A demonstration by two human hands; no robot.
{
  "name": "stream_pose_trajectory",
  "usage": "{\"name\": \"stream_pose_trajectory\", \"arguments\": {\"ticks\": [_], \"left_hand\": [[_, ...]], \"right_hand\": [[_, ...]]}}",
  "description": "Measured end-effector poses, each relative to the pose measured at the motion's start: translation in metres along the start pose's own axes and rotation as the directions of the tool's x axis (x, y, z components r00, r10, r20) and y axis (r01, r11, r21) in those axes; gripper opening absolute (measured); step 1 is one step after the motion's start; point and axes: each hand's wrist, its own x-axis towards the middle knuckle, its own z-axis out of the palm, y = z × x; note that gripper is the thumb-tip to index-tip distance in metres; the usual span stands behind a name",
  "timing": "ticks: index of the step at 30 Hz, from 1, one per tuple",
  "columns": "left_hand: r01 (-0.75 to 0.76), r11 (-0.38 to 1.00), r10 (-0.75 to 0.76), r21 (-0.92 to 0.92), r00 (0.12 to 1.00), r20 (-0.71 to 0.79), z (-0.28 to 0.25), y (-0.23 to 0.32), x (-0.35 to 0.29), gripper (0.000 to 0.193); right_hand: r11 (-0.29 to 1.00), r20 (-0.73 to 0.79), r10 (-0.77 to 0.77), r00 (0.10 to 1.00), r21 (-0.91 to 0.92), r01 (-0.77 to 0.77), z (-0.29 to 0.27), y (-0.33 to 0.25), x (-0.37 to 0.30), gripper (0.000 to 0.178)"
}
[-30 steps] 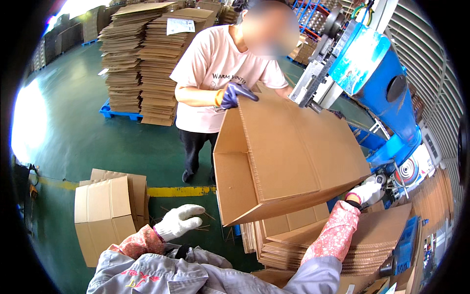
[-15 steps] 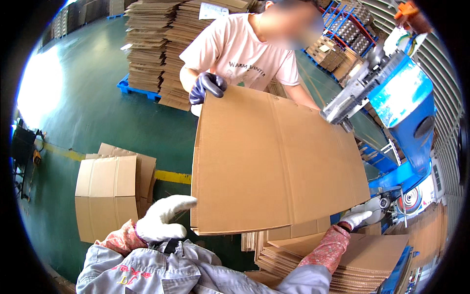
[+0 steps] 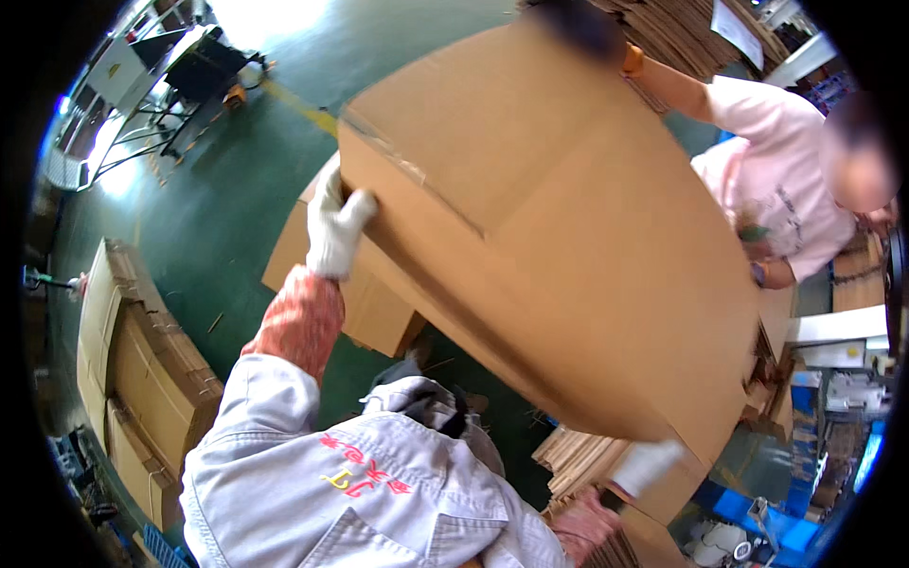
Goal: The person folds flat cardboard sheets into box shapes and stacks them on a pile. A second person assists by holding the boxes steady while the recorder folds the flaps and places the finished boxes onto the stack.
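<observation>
A large brown flattened cardboard box (image 3: pixel 568 256) is held up at a slant in front of me. My left hand (image 3: pixel 336 227), in a white glove, grips its left edge, with the thumb on the near side and the fingers partly hidden. Near the lower right edge is my right hand (image 3: pixel 649 467), also white-gloved. It is smeared by motion, so its fingers cannot be made out. A co-worker in a pink shirt (image 3: pixel 786 180) stands across from me, arms reaching to the far side of the cardboard.
Folded cardboard (image 3: pixel 142 379) stands on the green floor at the left, and more cardboard (image 3: pixel 383 312) lies beneath the held box. A cardboard stack (image 3: pixel 578 459) sits below its lower edge. Blue machinery (image 3: pixel 757 516) is at the lower right, a wheeled frame (image 3: pixel 156 85) at the far left.
My view has swung left. The cardboard has turned and tilted, and my left hand, open beside its edge before, now grips it. My right hand has come to its lower edge.
</observation>
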Motion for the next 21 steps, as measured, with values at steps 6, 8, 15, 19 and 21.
{"name": "stream_pose_trajectory", "arguments": {"ticks": [6,8,15,19,21], "left_hand": [[0.167,0.231,-0.538,0.958,0.843,-0.017,-0.086,-0.155,0.019,0.061],[0.048,0.185,-0.667,0.982,0.74,0.09,-0.087,-0.172,-0.021,0.065],[-0.174,0.444,-0.689,0.879,0.561,0.459,-0.014,-0.185,-0.087,0.077],[-0.295,0.592,-0.558,0.75,0.521,0.646,0.04,-0.151,-0.083,0.078],[-0.285,0.696,-0.489,0.659,0.483,0.726,0.056,-0.182,-0.087,0.076]], "right_hand": [[0.512,0.649,0.531,0.545,-0.758,0.404,0.233,0.192,-0.126,0.048],[0.754,0.656,0.411,0.634,-0.635,0.169,0.207,0.222,-0.136,0.05],[0.687,0.374,0.708,0.599,-0.165,-0.708,0.071,0.226,-0.101,0.015],[0.703,0.109,0.705,0.701,0.025,-0.711,0.051,0.125,-0.152,0.015],[0.637,0.05,0.7,0.712,0.407,-0.655,-0.005,0.145,-0.183,0.017]]}}
